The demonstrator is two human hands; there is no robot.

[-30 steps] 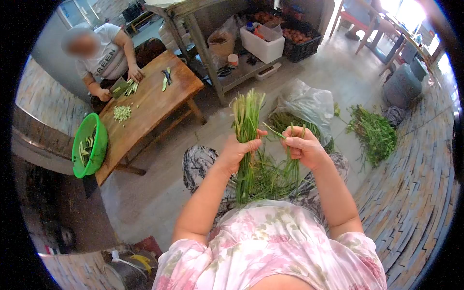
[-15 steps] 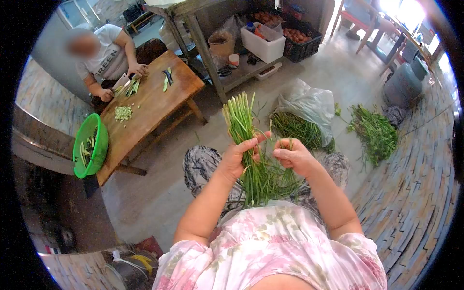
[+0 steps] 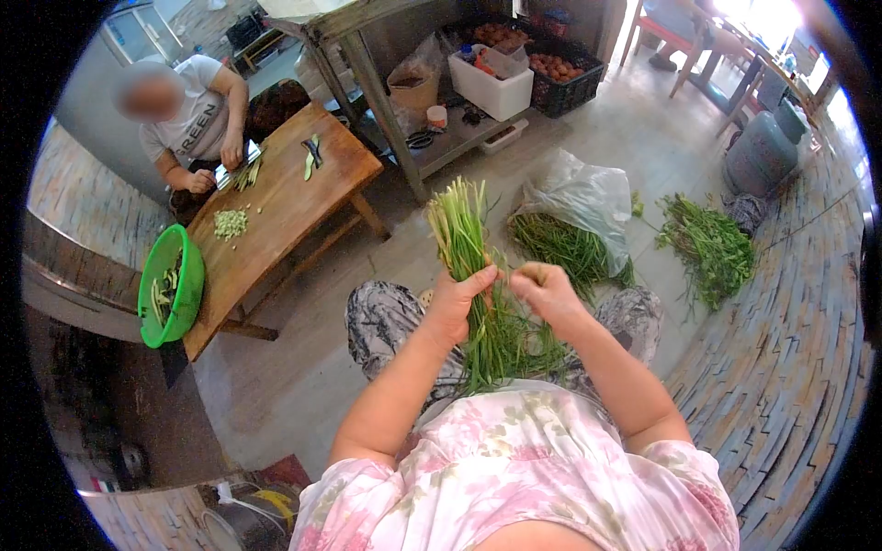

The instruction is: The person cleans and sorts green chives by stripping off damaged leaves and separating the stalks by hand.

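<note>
My left hand (image 3: pixel 457 303) is wrapped round a thick bunch of chives (image 3: pixel 459 225), its pale stem ends pointing up and away from me. The green leaves hang down over my lap. Close to the right side of the bunch, my right hand (image 3: pixel 551 294) is closed in a pinch; whatever lies between its fingers is too small or hidden to make out. On the floor beyond it, more chives (image 3: pixel 560 243) spill from a clear plastic bag (image 3: pixel 579 202).
A leafy green heap (image 3: pixel 706 243) lies on the floor at right, near a gas cylinder (image 3: pixel 763 151). At left, a co-worker (image 3: pixel 207 115) cuts green stalks on a low wooden table (image 3: pixel 285 220), with a green basket (image 3: pixel 195 285) at its end. A shelf (image 3: pixel 441 156) stands behind.
My right hand has come in slightly toward the bunch and turned, and the strands seen in it before no longer show. My left hand keeps its hold on the chives.
</note>
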